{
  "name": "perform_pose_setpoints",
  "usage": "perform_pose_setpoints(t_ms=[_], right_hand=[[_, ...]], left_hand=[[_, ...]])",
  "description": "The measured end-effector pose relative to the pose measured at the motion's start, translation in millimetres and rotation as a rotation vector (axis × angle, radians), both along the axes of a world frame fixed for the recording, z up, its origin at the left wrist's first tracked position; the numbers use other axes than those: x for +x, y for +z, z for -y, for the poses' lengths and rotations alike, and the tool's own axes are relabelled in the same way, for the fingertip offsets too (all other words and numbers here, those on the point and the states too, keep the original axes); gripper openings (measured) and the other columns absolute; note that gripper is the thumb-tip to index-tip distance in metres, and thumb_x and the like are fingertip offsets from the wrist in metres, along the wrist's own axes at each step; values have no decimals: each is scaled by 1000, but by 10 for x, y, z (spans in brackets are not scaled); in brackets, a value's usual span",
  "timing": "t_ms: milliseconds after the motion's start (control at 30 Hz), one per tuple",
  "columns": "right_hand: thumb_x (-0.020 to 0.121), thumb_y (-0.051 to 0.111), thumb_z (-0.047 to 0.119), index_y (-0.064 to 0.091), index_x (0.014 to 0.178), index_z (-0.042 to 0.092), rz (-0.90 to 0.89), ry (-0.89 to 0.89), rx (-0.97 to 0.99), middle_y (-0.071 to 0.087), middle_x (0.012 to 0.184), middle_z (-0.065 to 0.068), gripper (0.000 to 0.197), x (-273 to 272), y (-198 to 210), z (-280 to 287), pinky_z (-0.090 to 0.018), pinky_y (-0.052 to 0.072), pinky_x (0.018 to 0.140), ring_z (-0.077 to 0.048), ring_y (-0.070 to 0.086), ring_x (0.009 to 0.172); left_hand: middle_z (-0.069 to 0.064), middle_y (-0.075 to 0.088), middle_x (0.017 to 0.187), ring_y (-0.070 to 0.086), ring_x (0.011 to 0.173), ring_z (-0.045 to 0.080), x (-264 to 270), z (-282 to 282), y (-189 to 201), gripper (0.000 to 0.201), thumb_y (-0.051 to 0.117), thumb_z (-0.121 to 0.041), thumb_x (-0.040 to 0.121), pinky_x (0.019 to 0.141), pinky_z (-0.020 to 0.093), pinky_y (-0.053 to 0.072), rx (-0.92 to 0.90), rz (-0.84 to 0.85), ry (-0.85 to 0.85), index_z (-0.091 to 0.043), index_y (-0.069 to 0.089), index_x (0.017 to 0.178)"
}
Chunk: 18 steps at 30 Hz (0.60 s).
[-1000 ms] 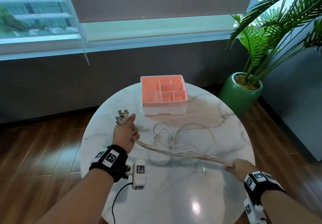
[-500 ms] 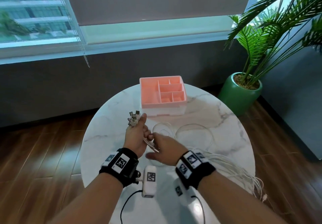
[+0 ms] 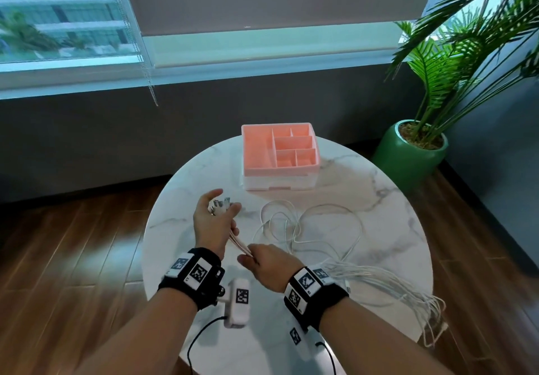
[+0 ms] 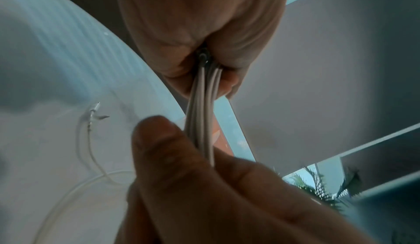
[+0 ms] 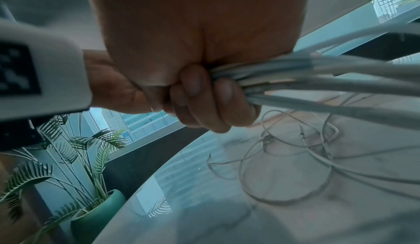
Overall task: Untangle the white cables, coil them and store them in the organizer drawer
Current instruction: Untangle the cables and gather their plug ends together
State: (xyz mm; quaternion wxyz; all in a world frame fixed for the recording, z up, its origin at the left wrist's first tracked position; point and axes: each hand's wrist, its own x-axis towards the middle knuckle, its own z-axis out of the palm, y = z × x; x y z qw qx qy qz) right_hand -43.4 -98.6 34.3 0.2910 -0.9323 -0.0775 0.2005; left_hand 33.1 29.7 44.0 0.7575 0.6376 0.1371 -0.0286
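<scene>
My left hand holds the plug ends of a bundle of white cables upright over the round marble table; in the left wrist view the strands come out of its closed palm. Just below it, my right hand grips the same bundle, its fingers curled round the strands. From there the bundle trails right and hangs over the table edge. More white cables lie in loose loops mid-table. The pink organizer stands at the back, its white drawer closed.
A green pot with a palm stands on the wooden floor right of the table. A window and grey wall run behind. A loose plug end lies on the marble near the hands.
My right hand came from the far right of the bundle up to just below the left hand. The slack now hangs over the right table edge. The left hand's fingers have spread a little.
</scene>
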Motion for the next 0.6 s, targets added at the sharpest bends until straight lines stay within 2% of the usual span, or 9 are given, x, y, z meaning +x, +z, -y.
perform_pose_setpoints(t_ms=[100, 233, 333, 433, 600], right_hand=[[104, 38, 43, 50, 89, 12, -38, -15, -20, 61, 87, -14, 37, 17, 54, 30, -40, 44, 72, -30, 57, 77], [103, 39, 41, 53, 91, 9, -56, -31, -48, 65, 96, -19, 38, 22, 94, 69, -41, 45, 75, -33, 61, 85], [104, 38, 41, 54, 92, 8, -47, -22, -51, 64, 94, -18, 39, 18, 75, 67, -40, 46, 75, -33, 61, 83], [104, 38, 45, 50, 88, 13, -12, -14, -66, 58, 84, -10, 37, -9, 34, 63, -39, 46, 73, -29, 56, 76], [102, 39, 51, 48, 80, 17, 73, -36, -65, 55, 74, -3, 42, -48, -74, 193, -38, 45, 67, -27, 54, 70]], left_hand=[[10, 63, 80, 50, 46, 19, 8, 44, 23, 27, 73, 2, 87, 48, 32, 49, 46, 51, -25, -14, 67, 107], [8, 58, 75, 47, 42, 18, 36, 108, 75, 12, 70, -1, 90, 47, 31, 46, 86, 63, -48, -10, 63, 92], [9, 51, 74, 38, 43, 17, 82, 150, 85, 20, 72, -15, 92, 44, 29, 40, 80, 24, -33, -12, 55, 83], [9, 54, 76, 35, 45, 17, 104, 159, 87, 31, 71, -30, 95, 43, 26, 37, 58, -2, -17, -12, 50, 81], [8, 53, 75, 32, 46, 17, 147, 157, 126, 30, 73, -23, 93, 41, 23, 33, -84, -37, -3, -14, 47, 83]])
